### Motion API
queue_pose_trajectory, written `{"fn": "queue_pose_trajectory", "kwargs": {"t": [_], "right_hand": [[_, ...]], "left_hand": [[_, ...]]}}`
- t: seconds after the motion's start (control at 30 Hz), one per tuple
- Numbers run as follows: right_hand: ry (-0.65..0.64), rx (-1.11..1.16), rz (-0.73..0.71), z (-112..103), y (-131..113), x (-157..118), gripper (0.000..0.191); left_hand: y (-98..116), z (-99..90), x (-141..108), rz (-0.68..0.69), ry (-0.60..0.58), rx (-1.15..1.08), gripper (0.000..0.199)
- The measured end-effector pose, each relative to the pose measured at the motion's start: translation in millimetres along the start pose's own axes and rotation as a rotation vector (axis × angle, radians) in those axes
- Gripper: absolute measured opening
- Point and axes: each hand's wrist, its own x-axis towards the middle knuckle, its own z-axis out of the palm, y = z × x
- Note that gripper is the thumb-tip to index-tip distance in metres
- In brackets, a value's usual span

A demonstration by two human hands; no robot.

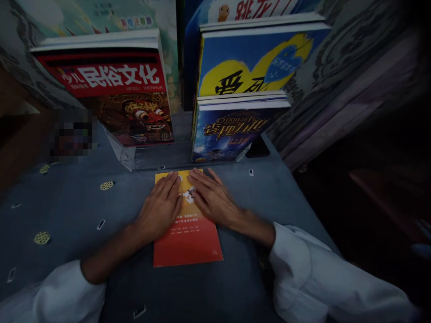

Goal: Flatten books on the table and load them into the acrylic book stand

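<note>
A thin yellow and red book lies flat on the blue patterned tablecloth, its lower red part bare and its upper yellow part mostly covered. Across the left side of that yellow part rests my left hand, palm down with fingers stretched out. My right hand lies flat on the upper right side, fingers extended and the thumb side toward the middle. Between the two hands a small white printed picture shows. Neither hand grips anything.
Behind the hands stands a clear plastic book rack. It bears a red-topped book, a blue and yellow book and a dark blue book in front. A black phone-like object lies right of it. The table edge runs down the right.
</note>
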Motion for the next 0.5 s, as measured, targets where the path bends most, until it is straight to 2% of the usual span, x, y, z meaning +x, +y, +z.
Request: {"fn": "queue_pose_trajectory", "kwargs": {"t": [0.33, 0.5], "right_hand": [[0.053, 0.038, 0.115, 2, 9, -7, 0.042], [0.076, 0.164, 0.131, -2, 17, -5, 0.041]], "left_hand": [[0, 1.7, -2, -0.018, -0.017, -0.022, 0.049], [-1, -1.3, 0, -0.005, -0.059, -0.028, 0.050]]}}
